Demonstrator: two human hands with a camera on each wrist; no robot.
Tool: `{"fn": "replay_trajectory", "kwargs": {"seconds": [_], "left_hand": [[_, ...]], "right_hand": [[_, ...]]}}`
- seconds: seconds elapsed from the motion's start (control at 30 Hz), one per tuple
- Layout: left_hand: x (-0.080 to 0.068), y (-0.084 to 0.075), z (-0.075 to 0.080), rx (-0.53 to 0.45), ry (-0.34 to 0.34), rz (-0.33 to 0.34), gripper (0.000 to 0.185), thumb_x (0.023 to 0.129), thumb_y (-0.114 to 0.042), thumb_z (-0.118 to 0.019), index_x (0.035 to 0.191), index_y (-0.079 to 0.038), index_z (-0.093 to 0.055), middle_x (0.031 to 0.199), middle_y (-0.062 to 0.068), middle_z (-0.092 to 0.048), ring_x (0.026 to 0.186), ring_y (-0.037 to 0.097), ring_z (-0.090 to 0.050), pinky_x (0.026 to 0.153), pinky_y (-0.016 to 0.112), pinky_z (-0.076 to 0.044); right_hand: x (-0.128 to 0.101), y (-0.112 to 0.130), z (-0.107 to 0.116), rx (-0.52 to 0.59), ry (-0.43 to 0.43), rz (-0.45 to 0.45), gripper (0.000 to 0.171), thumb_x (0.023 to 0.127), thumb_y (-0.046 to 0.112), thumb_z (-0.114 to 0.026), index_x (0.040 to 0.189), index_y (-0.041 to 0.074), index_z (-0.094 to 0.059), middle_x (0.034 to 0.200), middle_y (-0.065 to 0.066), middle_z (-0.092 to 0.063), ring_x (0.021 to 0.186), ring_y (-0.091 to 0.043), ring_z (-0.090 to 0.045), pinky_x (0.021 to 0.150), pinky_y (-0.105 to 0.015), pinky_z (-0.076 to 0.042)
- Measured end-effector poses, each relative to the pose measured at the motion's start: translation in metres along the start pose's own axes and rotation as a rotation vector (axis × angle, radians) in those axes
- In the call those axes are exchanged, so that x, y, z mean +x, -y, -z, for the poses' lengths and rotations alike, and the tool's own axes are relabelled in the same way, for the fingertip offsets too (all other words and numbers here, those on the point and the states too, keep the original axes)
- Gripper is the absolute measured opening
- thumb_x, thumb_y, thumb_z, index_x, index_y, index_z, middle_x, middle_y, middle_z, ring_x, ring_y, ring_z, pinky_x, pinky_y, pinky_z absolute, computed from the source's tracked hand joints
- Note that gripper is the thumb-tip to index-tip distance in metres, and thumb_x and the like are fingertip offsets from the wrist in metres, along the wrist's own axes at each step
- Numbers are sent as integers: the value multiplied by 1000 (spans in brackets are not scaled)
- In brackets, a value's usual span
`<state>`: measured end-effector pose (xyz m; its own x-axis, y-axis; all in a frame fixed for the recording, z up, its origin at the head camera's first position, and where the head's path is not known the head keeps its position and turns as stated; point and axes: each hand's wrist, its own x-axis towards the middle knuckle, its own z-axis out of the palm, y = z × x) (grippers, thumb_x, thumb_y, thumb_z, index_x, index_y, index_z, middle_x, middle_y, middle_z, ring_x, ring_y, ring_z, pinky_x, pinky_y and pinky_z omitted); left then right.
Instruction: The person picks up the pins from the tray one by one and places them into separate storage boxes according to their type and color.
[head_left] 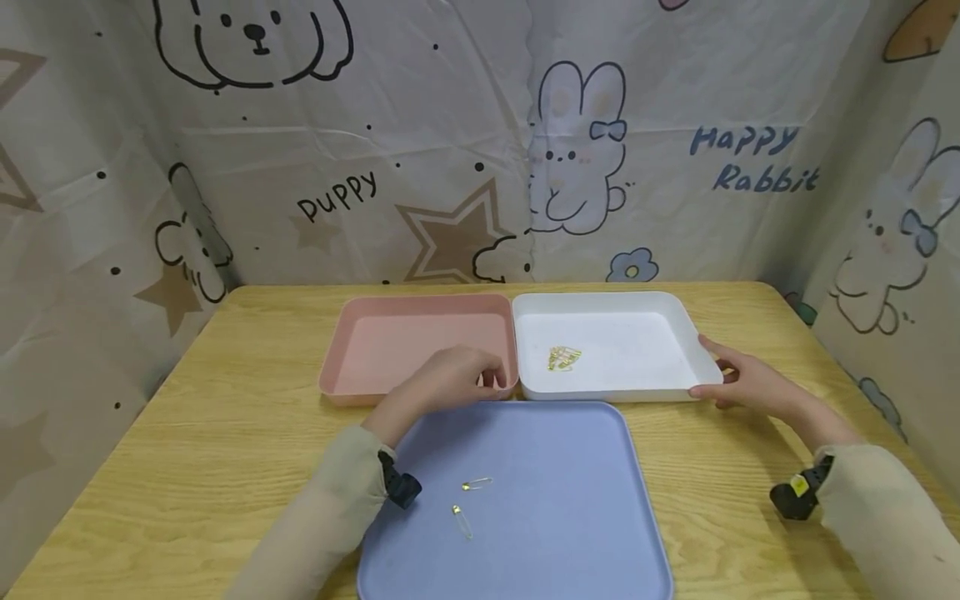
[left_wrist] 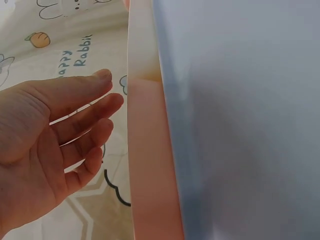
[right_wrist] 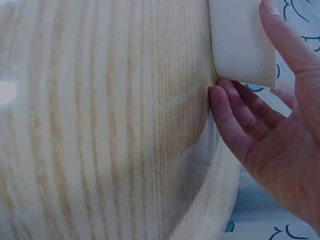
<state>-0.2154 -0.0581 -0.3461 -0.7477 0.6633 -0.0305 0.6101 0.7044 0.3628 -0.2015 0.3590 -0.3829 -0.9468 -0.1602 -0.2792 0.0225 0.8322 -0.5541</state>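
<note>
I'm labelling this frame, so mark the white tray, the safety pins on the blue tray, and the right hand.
white tray (head_left: pixel 667 312): head view, far rim.
safety pins (head_left: pixel 462 521): head view, nearer pin's shaft.
blue tray (head_left: pixel 570 517): head view, bare floor.
right hand (head_left: pixel 742 382): head view, back of hand.

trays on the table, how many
3: a pink tray at back left, a white tray at back right beside it, and a blue tray in front, nearest the person.
</note>
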Motion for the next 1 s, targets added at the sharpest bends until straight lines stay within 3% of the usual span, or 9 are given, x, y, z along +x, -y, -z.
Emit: {"fn": "replay_trajectory", "kwargs": {"seconds": [0.23,0.37,0.63,1.0], "left_hand": [[-22,4,-1,34,-12,-8,10,79,-22,-70,87,-17,-67,75,-10,-56,72,7,-49,66,27,-41],[-33,5,-1,44,15,-1,12,78,-26,-71,87,-19,-65,73,-11,-56,69,6,-50,66,28,-41],[-46,1,-3,46,135,33,15,76,-30,-72,86,-22,-65,72,-14,-56,67,5,-50,66,27,-41],[-54,-12,-10,59,281,43,20,67,-35,-77,69,-27,-59,64,-15,-53,60,4,-47,59,23,-38]], "right_hand": [[-3,1,1,20,9,-12,102,78,49,-65,146,9,0,115,-27,-41,84,-21,-52,68,-28,-46],[-3,1,1,13,-8,-3,101,78,48,-65,146,10,0,115,-26,-42,84,-22,-52,69,-28,-44],[-2,-6,2,55,10,28,98,80,43,-65,147,14,0,117,-25,-43,86,-22,-53,72,-29,-44],[-3,-18,6,125,37,30,91,83,39,-62,147,22,0,130,-28,-34,109,-37,-46,84,-44,-41]]}}
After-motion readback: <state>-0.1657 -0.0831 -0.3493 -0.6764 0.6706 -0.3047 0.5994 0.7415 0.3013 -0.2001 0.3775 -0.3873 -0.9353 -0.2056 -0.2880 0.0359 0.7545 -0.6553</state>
